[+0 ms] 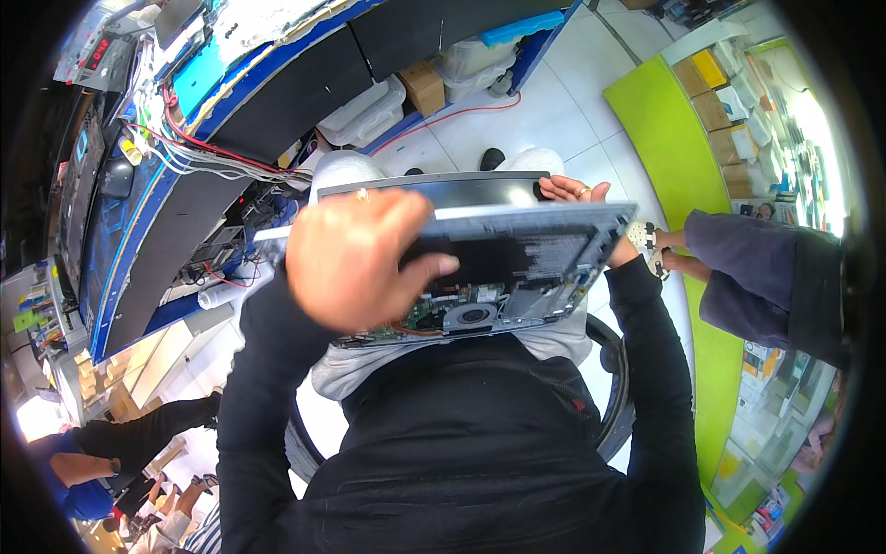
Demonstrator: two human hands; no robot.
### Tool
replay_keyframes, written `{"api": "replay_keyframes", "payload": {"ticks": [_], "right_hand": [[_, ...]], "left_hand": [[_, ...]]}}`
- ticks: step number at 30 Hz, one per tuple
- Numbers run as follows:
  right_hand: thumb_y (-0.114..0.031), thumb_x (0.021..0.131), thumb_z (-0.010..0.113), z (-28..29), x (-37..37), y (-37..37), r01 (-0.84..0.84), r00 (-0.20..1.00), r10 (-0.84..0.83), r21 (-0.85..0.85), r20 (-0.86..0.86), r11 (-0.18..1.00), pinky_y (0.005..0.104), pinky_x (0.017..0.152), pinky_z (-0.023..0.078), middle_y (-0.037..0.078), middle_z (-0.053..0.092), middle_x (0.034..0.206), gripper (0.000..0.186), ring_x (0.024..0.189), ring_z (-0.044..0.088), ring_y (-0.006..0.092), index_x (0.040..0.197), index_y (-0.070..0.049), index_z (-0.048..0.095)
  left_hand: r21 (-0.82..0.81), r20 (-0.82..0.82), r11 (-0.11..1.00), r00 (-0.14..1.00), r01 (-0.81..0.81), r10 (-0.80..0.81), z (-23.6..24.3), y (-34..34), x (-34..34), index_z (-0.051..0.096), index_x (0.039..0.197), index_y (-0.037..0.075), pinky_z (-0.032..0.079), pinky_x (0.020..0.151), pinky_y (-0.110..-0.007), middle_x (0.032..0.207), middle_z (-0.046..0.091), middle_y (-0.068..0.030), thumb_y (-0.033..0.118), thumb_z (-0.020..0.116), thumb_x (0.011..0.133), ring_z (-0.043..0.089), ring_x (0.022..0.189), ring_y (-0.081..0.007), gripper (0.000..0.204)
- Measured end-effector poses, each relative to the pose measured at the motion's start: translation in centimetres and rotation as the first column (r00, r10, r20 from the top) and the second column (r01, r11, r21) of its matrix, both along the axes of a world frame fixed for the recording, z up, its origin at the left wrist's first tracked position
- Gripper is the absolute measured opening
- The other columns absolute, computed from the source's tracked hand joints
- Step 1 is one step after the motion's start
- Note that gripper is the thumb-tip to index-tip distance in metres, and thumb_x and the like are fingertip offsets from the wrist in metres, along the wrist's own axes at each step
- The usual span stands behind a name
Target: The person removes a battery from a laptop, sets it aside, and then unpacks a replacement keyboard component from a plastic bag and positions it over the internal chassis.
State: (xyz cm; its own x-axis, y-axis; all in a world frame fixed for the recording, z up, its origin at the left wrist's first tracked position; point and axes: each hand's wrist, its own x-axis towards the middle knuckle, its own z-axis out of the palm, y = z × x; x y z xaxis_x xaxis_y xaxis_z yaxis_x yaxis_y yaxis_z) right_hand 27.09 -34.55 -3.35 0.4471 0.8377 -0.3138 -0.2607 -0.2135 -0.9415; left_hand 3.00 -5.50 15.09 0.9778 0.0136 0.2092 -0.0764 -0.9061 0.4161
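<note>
An opened laptop (pixel 517 258) sits over my lap, its inside bared, with a circuit board and a round fan (pixel 469 316) along the lower edge. A dark screen panel (pixel 480 189) shows behind its upper edge. My left hand (pixel 355 258), slightly blurred, lies over the left part of the laptop, fingers curled on its upper edge and thumb toward the middle. My right hand (pixel 591 203) holds the right end from behind, partly hidden, with fingertips showing at the panel's corner.
A blue-edged workbench (pixel 249 106) with cables, boxes and bins curves along the front and left. A green-edged counter (pixel 646 129) runs down the right, beside another person's legs (pixel 748 268). More people (pixel 78 471) are at the lower left.
</note>
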Motion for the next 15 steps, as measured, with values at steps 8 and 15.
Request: {"api": "replay_keyframes", "payload": {"ticks": [8,15], "right_hand": [[-0.037,0.11,0.044,2.6,-2.8,0.3,0.11,0.984,-0.107,-0.014,0.144,0.994,0.0375,0.113,0.043,0.019,0.059,0.139,0.053,0.133,0.055,0.0271,0.141,0.006,0.049],[0.011,0.083,0.063,8.6,-7.9,-6.3,-0.094,0.893,0.23,-0.339,0.387,0.936,0.0336,0.104,0.045,0.01,0.069,0.12,0.043,0.121,0.06,0.0222,0.125,0.0,0.065]], "left_hand": [[0.076,0.091,0.996,0.995,-0.038,0.031,2.3,-3.1,-4.1,0.064,0.086,0.008,0.041,0.053,-0.034,0.071,0.056,-0.0025,0.026,0.089,0.064,0.055,0.059,-0.0214,0.038],[0.055,0.095,0.997,0.994,-0.055,0.05,1.9,-2.7,-3.9,0.064,0.086,0.008,0.044,0.056,-0.033,0.072,0.059,-0.0033,0.025,0.089,0.064,0.059,0.062,-0.0223,0.038]]}}
